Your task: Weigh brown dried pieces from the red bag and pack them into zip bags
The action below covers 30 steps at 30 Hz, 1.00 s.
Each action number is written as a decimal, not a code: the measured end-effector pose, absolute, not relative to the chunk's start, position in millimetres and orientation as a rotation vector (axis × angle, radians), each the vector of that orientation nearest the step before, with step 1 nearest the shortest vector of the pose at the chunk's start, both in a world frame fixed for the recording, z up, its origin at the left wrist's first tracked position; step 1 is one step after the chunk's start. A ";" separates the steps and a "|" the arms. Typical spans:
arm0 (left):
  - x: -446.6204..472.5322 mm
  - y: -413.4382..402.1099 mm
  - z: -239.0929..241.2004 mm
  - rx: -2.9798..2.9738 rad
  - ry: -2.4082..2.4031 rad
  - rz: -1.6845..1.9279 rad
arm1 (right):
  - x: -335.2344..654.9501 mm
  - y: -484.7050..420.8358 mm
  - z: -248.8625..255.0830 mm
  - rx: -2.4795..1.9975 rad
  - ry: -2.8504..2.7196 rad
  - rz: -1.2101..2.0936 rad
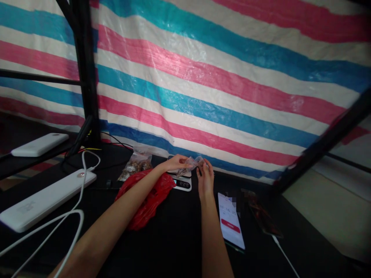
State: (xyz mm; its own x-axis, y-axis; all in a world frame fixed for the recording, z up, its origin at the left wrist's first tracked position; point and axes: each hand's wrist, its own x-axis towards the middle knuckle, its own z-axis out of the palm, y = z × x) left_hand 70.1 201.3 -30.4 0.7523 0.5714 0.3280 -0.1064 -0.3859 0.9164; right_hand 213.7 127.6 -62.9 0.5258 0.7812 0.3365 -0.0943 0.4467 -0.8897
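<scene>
1 head camera faces forward and down. It sits above, behind, well apart from the left grip [174, 163] and right grip [206, 177].

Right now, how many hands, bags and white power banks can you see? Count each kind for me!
Hands: 2 (left hand, right hand)
Bags: 3 (red bag, large clear bag, small clear bag)
White power banks: 2 (near power bank, far power bank)
Total: 7

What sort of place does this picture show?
Likely a makeshift indoor work corner: a striped plastic sheet hangs behind a black tabletop, which holds what looks like a small digital scale.
</scene>
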 end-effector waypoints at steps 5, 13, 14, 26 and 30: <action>71.1 200.9 -32.8 1.827 0.379 0.730 | 210.9 125.1 -56.6 -0.919 -0.806 0.660; 73.7 200.9 -31.2 1.826 0.346 0.719 | 202.2 121.7 -45.7 -0.929 -1.039 0.389; 73.0 200.8 -30.0 1.824 0.340 0.709 | 201.0 120.2 -43.7 -0.940 -1.075 0.344; 64.4 208.5 -23.3 1.962 0.344 0.804 | 190.9 110.3 -31.0 -0.978 -1.086 0.098; 61.6 219.5 -28.0 2.113 0.691 1.077 | 199.4 119.3 -40.3 -0.975 -0.929 0.216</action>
State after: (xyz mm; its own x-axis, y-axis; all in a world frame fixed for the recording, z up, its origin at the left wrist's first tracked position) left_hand 61.6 219.5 -28.0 0.5215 0.6977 0.4911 0.1555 -0.6437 0.7493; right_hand 199.4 119.3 -40.3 0.6111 0.5418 0.5771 0.2322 0.5743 -0.7850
